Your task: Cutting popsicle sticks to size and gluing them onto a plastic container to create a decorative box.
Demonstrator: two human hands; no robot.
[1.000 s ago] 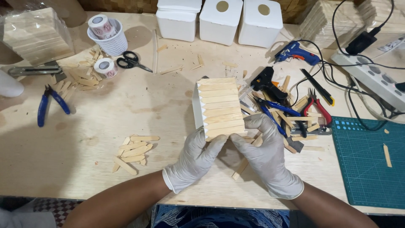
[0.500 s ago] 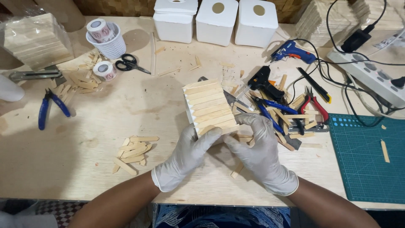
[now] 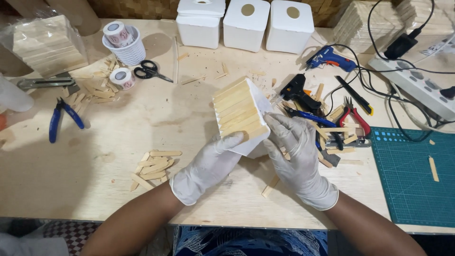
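Here both gloved hands, left hand [image 3: 208,163] and right hand [image 3: 296,149], grip the tilted stick-clad box [image 3: 241,114]; uneven pressure could pop a stick off at 12 o'clock.

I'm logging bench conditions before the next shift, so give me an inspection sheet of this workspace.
Surface: pale plywood table, strewn with stick offcuts; green cutting mat at the right.
Job's things: white box clad with wooden sticks, tilted, held above the table.
Clutter: loose sticks, scissors, blue pliers, tape rolls, blue glue gun, black glue gun, red cutters.
Hands: gloved left hand and right hand both grip the box.
Cables: black leads run to a white power strip.
Surroundings: three white boxes and a wrapped stick-clad box at the back.
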